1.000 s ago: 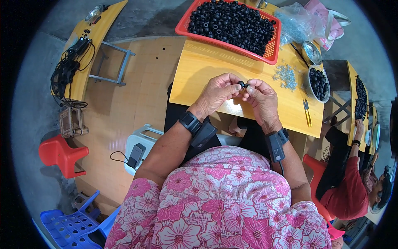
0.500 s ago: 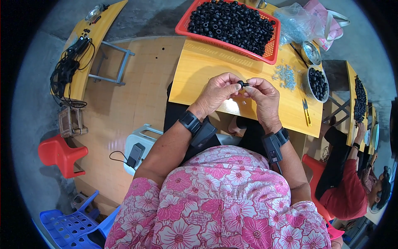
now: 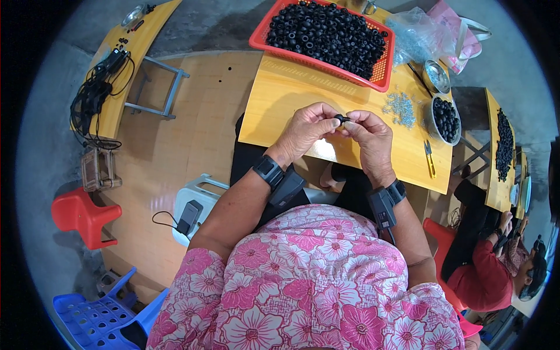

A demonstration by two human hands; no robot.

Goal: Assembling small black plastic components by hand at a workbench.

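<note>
Over the near edge of the yellow table, both my hands meet at one small, round black part (image 3: pixel 341 119). My left hand (image 3: pixel 309 129) is closed, pinching it between thumb and forefinger. From the other side my right hand (image 3: pixel 371 137) is closed too, thumb and fingertips pressed on the same part; its fingers hide some of it. Right of my hands lies a scatter of small clear pieces (image 3: pixel 400 109). Yellow-handled thread snips (image 3: pixel 430 158) rest near the table's right edge, below a bowl (image 3: pixel 434 129) full of round black parts.
A red basket (image 3: pixel 326 69) heaped with black ring-like parts stands at the table's far side. Behind the bowl are a metal bowl (image 3: pixel 436 77), a clear plastic bag (image 3: pixel 411 35) and a pink bag (image 3: pixel 446 23). At the right a co-worker in red (image 3: pixel 484 274) sits by another table.
My hands stay in place, with the black part turned slightly between my fingertips. The co-worker's hand at the right has drawn back from the black parts on the other table.
</note>
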